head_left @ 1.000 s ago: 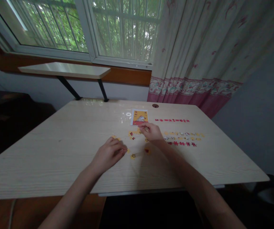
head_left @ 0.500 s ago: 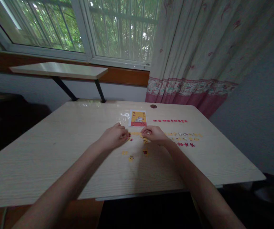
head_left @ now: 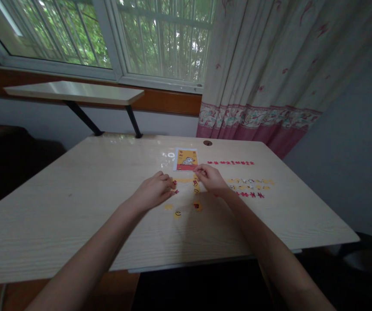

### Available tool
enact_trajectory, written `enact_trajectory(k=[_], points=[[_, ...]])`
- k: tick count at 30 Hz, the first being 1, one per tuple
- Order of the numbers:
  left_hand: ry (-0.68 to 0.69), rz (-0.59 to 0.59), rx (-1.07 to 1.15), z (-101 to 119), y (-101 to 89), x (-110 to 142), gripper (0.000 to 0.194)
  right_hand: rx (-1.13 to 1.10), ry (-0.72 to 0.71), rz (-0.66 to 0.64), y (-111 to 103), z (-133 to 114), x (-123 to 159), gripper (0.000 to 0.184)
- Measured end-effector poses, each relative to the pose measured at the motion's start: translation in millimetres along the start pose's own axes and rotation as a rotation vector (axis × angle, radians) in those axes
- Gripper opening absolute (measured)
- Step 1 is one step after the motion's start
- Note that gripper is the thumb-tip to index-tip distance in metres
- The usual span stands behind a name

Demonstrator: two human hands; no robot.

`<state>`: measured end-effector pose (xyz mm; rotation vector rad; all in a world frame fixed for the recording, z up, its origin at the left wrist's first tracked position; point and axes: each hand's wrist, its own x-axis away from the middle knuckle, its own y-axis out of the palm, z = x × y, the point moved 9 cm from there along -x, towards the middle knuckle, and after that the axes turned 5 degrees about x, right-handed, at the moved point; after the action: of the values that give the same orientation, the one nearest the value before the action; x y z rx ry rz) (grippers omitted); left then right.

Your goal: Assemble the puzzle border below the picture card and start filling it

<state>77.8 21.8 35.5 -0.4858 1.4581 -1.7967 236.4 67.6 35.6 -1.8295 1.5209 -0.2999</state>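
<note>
Apart, left hand curls near puzzle pieces; right hand likewise, by lower edge of card; pinches unclear.

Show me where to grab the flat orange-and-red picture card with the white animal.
I'd pinch the orange-and-red picture card by its left edge, coming from the left. It lies flat, that straight edge is uncovered, and the right hand is at its near right corner.

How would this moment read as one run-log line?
left hand: near left end of yellow strip | right hand: near its right end | picture card: beyond strip | red puzzle row: right of card
</note>
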Motion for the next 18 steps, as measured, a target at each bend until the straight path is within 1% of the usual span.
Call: enact_trajectory(k=[6, 10, 12, 14, 18], points=[[-0.039, -0.014, 0.107, -8, 2.6, -2, 0.017, -0.056, -0.028, 0.048, -3, 1, -1, 0.012], [-0.033, 0.007, 0.213, -10, 3.4, -3, 0.008, -0.169, 0.024, 0.039, 2, 8, -2, 0.011], [-0.039, 0.037, 0.310, -9, 1.6, -2, 0.007, -0.229, 0.044, 0.026, 6, 11, -2, 0.011], [-0.108, 0.113, 0.472, -14, -3.7, -1, 0.008, -0.252, 0.048, 0.030, 9, 13, -2, 0.012], [-0.368, 0.382, 0.976, -42, -15.0, 6, 0.015, -0.258, 0.033, 0.046, 14, 13, -4, 0.012]])
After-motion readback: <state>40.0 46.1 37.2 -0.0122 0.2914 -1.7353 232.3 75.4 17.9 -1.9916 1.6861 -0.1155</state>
